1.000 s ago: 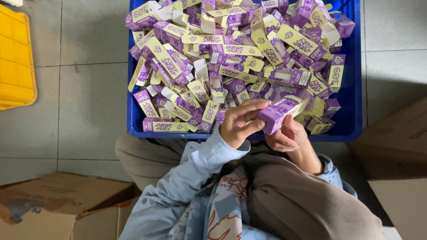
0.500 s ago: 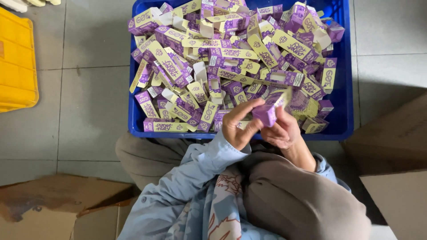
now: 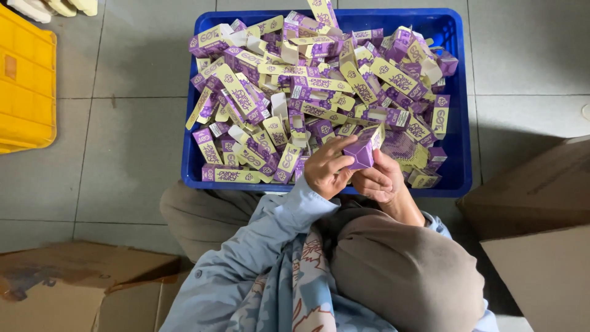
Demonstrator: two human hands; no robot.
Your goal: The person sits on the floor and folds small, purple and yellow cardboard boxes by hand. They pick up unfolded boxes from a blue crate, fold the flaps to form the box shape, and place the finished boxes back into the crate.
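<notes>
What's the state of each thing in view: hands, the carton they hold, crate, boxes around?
left hand: gripping the small carton, fingers on its end.
right hand: cupping the carton from the other side.
small purple carton: erected, held above the crate's near edge.
blue crate: on the floor, heaped with purple and cream cartons.
yellow crate: partly in view, contents unseen.
cardboard boxes: open flaps.

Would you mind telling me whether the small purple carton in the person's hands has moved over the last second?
Yes. The small purple carton has shifted slightly left along the blue crate's near rim, between the left hand and right hand.
</notes>
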